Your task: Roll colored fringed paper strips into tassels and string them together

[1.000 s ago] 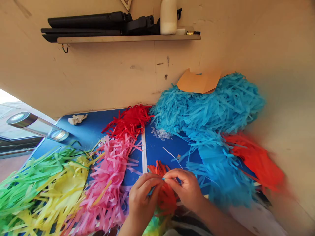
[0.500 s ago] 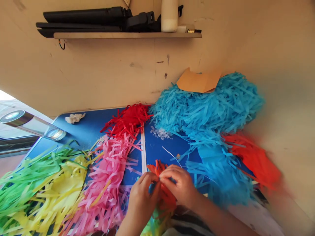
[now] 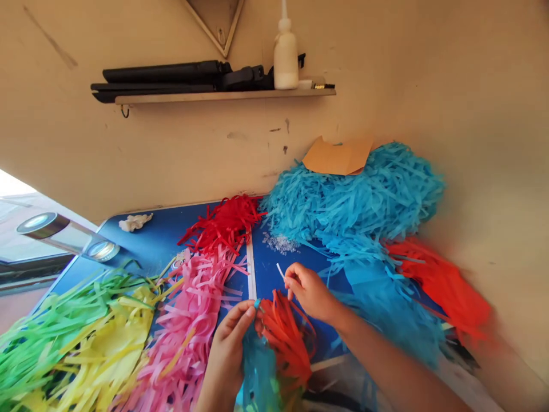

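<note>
The left hand [image 3: 229, 349] sits at about 6 o'clock on the blue worktop [image 3: 154, 234], its fingertips pinched on the top of a bundle of blue and orange paper strips [image 3: 278, 343] that hangs down toward the bottom edge of the view. The right hand [image 3: 306, 289] is just beyond it, toward 12 o'clock, with thumb and fingers closed on a thin white strip [image 3: 280, 270] that sticks up and to the left from its fingertips; the two hands are near each other but apart. To the left of the bundle, at 8 o'clock, lies a pile of pink strips [image 3: 193, 320], and further toward 9 o'clock piles of yellow strips [image 3: 103, 337] and green strips [image 3: 55, 320]. A heap of red strips [image 3: 225, 220] lies at 11 o'clock, with a large mound of blue strips [image 3: 355, 194] at 1 o'clock against the wall, and a piece of brown card [image 3: 337, 155] rests on top of that mound. An orange pile [image 3: 441, 280] lies at 3 o'clock. A crumpled white scrap [image 3: 134, 221] rests near the far left edge of the worktop. On the wall shelf [image 3: 223, 95] stand a white bottle [image 3: 285, 57] and some black objects [image 3: 171, 74].
</note>
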`<state>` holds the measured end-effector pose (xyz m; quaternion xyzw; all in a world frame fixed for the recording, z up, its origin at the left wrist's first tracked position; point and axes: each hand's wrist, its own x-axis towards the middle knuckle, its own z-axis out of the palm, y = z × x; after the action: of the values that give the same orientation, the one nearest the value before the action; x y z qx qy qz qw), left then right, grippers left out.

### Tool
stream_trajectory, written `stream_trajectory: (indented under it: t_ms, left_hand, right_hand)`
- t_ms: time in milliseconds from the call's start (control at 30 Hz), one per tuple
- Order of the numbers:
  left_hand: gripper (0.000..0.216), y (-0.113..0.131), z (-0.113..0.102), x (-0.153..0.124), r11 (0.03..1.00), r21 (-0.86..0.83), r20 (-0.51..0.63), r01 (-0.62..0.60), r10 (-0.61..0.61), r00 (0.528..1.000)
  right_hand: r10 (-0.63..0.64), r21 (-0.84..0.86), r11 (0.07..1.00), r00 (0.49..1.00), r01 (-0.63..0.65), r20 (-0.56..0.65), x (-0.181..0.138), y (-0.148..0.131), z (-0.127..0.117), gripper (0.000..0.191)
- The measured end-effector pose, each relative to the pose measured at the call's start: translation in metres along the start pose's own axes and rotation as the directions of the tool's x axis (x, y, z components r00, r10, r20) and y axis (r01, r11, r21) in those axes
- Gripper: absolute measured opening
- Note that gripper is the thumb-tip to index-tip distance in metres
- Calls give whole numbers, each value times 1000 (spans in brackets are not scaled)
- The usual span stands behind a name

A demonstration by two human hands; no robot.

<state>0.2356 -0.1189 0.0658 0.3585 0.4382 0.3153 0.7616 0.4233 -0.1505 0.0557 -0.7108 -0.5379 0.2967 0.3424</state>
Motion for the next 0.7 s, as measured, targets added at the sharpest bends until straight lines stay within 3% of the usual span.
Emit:
stream_trajectory:
  t_ms: [100,167,700]
  left_hand:
    - [33,2,1,-1,980,-169,69,106,-96,993]
    - [32,1,3,0,973,-195,78,125,-112,991]
    - [35,3,11,-7,976,-174,43,130,-124,991]
  right_hand:
    - [-16,453,892,1000,7,16,-28,-23,1,10]
    - [16,546,837,1000,-23,18,-39,-32,3,10]
    - [73,545,838,992,-6,-101,-42,-28,12,16]
